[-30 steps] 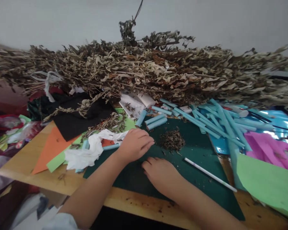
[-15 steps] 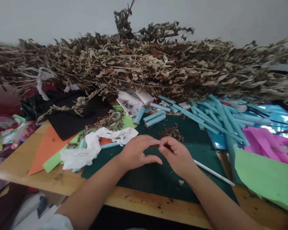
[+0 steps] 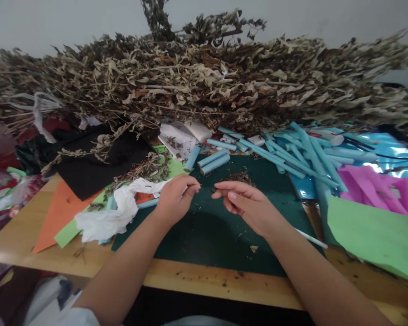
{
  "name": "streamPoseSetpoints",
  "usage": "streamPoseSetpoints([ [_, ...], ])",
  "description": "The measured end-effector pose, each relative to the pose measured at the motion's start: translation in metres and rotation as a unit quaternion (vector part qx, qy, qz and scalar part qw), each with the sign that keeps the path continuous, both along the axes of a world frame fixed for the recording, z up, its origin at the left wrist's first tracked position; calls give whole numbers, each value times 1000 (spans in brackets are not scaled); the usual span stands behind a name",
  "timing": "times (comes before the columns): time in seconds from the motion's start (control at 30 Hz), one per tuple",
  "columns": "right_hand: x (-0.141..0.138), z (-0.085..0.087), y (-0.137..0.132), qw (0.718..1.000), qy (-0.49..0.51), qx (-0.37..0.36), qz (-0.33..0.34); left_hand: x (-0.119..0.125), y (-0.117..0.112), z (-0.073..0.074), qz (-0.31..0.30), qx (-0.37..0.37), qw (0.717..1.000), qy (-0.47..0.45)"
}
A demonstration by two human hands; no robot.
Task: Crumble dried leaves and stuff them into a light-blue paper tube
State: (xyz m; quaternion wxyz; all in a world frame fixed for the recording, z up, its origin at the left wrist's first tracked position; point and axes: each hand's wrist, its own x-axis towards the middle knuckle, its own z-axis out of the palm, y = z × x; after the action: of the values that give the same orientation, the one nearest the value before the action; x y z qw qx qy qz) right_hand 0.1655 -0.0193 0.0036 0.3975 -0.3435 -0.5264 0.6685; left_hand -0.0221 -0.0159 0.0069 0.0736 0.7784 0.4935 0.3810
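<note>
My left hand (image 3: 178, 199) is over the dark green mat (image 3: 204, 240), thumb and fingers pinched together. What sits in that pinch is too small to make out. Opposite it, my right hand (image 3: 246, 203) has its fingers loosely stretched towards the left, thumb apart from the fingertips. A dark speck shows by its fingertips. Just behind the right hand lies a small heap of crumbled dried leaves (image 3: 240, 177), partly covered by it. Loose crumbs dot the mat between the hands. Two light-blue paper rolls (image 3: 215, 163) rest at the mat's back edge.
Bundled dried plants (image 3: 190, 86) fill the back along the wall. Light-blue paper tubes (image 3: 302, 154) pile up at right, near pink paper (image 3: 377, 190) and a green sheet (image 3: 374, 235). Crumpled white tissue (image 3: 105, 219) lies at left. A white stick (image 3: 313, 238) is partly behind my right forearm.
My hands were together at the fingertips and have drawn apart. The left has moved left and its fingers have closed into a pinch; the right hand's fingers have loosened. The view shifted slightly.
</note>
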Motion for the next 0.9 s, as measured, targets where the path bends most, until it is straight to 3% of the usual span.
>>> streamPoseSetpoints([
  [0.13, 2, -4, 3, 987, -143, 71, -35, -12, 8, -3, 53, -103, 991, -60],
  [0.27, -4, -3, 4, 944, -290, 154, -7, -15, 15, -4, 90, -174, 978, -65],
  [0.33, -15, -2, 5, 901, -381, 207, 1, -15, 18, -3, 89, -196, 974, -74],
  [0.5, -54, -6, 10, 733, -602, 316, 23, -18, 21, -2, 40, -210, 968, -128],
  [0.6, -72, -11, 14, 682, -641, 350, 34, -21, 22, -1, 23, -203, 968, -146],
  [0.8, -74, -8, 13, 660, -641, 389, 51, -23, 19, 3, 36, -211, 967, -138],
  [0.9, -53, 8, 11, 687, -621, 376, 36, -21, 17, 4, 36, -215, 967, -132],
])
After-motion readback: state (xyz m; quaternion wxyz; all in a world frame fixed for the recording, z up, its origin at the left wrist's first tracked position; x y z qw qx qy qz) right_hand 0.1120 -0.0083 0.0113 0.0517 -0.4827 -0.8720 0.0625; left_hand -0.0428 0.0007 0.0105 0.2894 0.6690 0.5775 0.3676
